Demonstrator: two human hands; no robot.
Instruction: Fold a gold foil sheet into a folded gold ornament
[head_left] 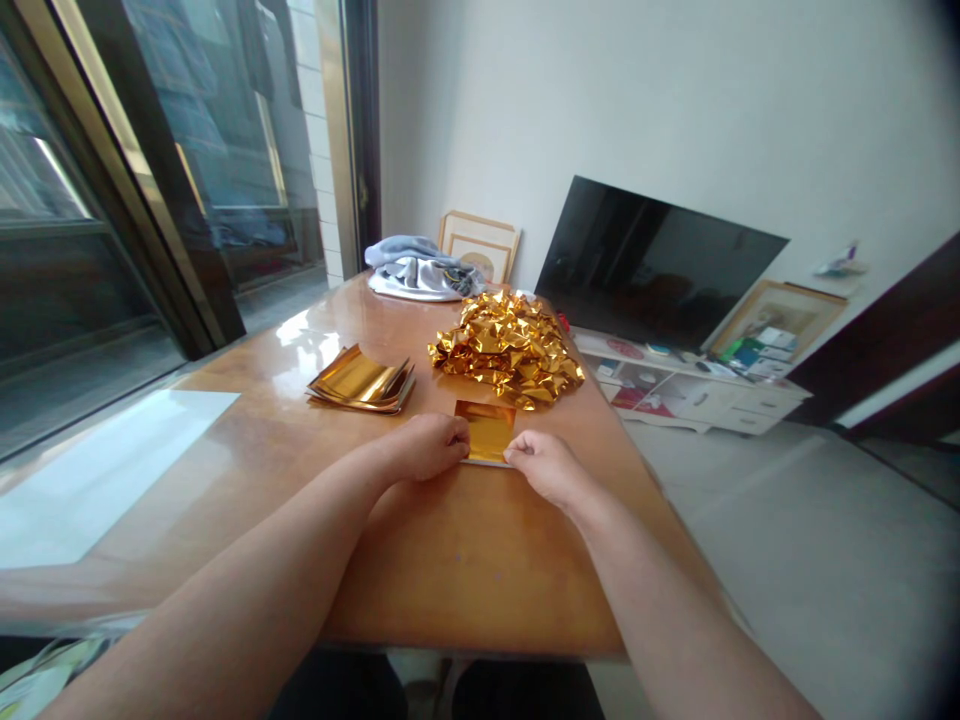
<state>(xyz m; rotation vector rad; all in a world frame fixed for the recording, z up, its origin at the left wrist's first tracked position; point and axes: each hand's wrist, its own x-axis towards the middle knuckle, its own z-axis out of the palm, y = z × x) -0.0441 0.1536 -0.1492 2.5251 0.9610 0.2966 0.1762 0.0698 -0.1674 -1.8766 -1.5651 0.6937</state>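
Note:
A small square sheet of shiny gold paper (486, 430) lies on the wooden table (480, 560), a pale strip showing along its near edge. My left hand (436, 445) is closed on its left side, fingers curled at the edge. At the near right corner, my right hand (541, 462) pinches the same sheet between thumb and finger. Left of my hands rests a stack of gold sheets (360, 380) with curled edges. Just beyond the sheet is a large heap of folded, crinkled gold paper pieces (517, 345).
Folded grey-blue cloth (420, 268) lies at the table's far end, near leaning picture frames (480, 245). A white sheet (112, 475) covers the left part. Beyond the right edge stand a low white cabinet (697, 395) and a dark television (656, 265).

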